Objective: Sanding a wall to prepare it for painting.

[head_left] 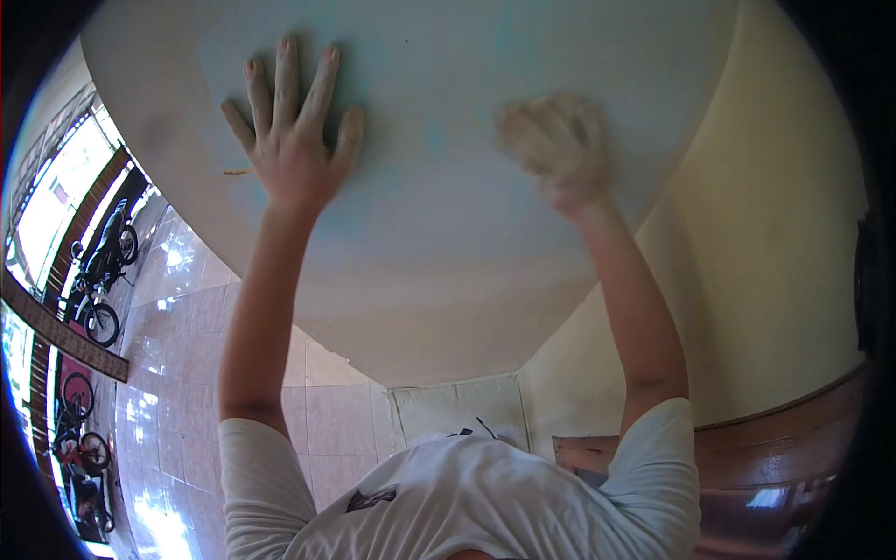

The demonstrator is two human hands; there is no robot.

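My left hand lies flat with its fingers spread against a pale grey-white wall that carries faint bluish patches. It holds nothing. At the right, my right hand is pressed against the same surface, blurred by motion. Its fingers look folded in, and whatever they may hold is hidden by the blur. Both arms reach up and forward from white short sleeves. Beside the left wrist a small yellowish-brown mark shows on the wall.
A cream wall meets the work surface at the right. Brown glossy wooden furniture stands at lower right. Shiny floor tiles stretch away at the left, where a motorcycle and a bicycle are parked.
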